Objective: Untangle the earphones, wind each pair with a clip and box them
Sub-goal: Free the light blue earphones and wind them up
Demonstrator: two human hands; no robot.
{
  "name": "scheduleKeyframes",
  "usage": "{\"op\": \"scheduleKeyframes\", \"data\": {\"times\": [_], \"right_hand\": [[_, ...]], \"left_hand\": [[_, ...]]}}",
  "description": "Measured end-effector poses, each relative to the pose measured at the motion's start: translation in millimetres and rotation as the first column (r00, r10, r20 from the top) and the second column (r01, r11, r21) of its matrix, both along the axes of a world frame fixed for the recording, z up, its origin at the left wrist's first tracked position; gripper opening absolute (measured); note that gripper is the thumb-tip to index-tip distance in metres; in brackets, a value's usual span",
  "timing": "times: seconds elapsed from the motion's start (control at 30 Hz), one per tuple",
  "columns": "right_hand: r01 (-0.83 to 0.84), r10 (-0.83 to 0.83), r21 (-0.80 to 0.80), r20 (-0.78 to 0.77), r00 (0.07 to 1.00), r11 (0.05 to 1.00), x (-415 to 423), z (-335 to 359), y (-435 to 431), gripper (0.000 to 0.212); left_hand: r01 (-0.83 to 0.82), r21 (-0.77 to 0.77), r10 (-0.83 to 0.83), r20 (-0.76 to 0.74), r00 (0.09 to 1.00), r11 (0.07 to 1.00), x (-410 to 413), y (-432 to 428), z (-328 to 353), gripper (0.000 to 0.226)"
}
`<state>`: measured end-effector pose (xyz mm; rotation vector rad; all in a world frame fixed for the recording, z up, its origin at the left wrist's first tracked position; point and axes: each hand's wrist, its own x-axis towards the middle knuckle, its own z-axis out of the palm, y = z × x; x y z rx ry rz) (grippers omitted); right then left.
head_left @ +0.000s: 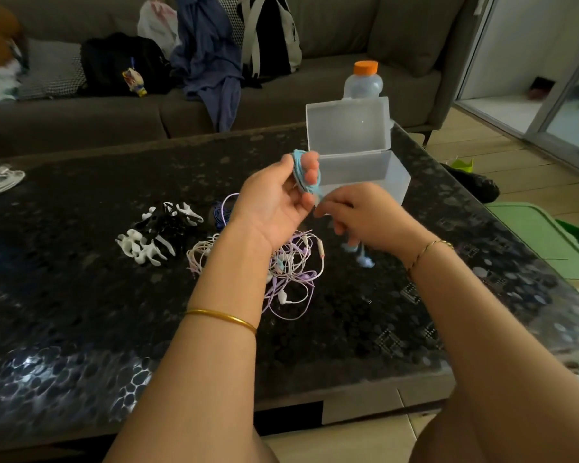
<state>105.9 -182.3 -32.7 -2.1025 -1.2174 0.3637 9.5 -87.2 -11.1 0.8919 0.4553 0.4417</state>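
Earphones coil round left grip, right grip pinching, beside box rim.

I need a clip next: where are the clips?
In the head view, the clips lie piled on the table, left of the tangled earphones and the left hand.

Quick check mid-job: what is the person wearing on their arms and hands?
Both forearms are bare, with no sleeves or gloves in view. Behind the left hand, the forearm carries a plain, smooth gold bangle. The wrist of the right hand has a thinner gold chain bracelet. No rings or watch can be made out.
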Motion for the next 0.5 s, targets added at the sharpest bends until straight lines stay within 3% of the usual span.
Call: {"op": "scheduleKeyframes", "data": {"times": [0.07, 0.1, 0.17, 0.23, 0.27, 0.33, 0.5], "right_hand": [[-0.095, 0.093, -0.085, -0.032, 0.995, 0.992, -6, 3, 0, 0.02], [-0.133, 0.128, -0.121, -0.044, 0.991, 0.984, -7, 6, 0, 0.02], [-0.159, 0.152, -0.146, -0.059, 0.987, 0.976, -8, 11, -3, 0.02], [-0.116, 0.119, -0.11, 0.019, 0.993, 0.987, -5, 16, -6, 0.019], [-0.091, 0.097, -0.077, 0.08, 0.992, 0.993, -4, 16, -6, 0.018], [-0.058, 0.053, 0.034, 0.136, 0.989, 0.998, -3, 17, -7, 0.01], [0.026, -0.038, 0.341, 0.03, 0.999, 0.94, 3, 15, -4, 0.004]], "left_hand": [[-0.095, 0.269, 0.121, -0.083, 0.989, 0.959, 2, -1, -5, 0.028], [-0.107, 0.473, 0.194, -0.138, 0.971, 0.874, 2, -2, -8, 0.026], [-0.048, 0.799, 0.307, -0.174, 0.936, 0.599, 1, 0, -13, 0.024], [0.112, 0.924, 0.306, -0.232, 0.923, 0.365, 0, 3, -16, 0.025], [0.2, 0.936, 0.3, -0.288, 0.91, 0.291, 0, 3, -16, 0.026], [0.296, 0.908, 0.291, -0.381, 0.878, 0.295, 0, 2, -14, 0.026], [0.313, 0.716, 0.13, -0.49, 0.862, 0.624, -6, 4, -5, 0.034]]}}
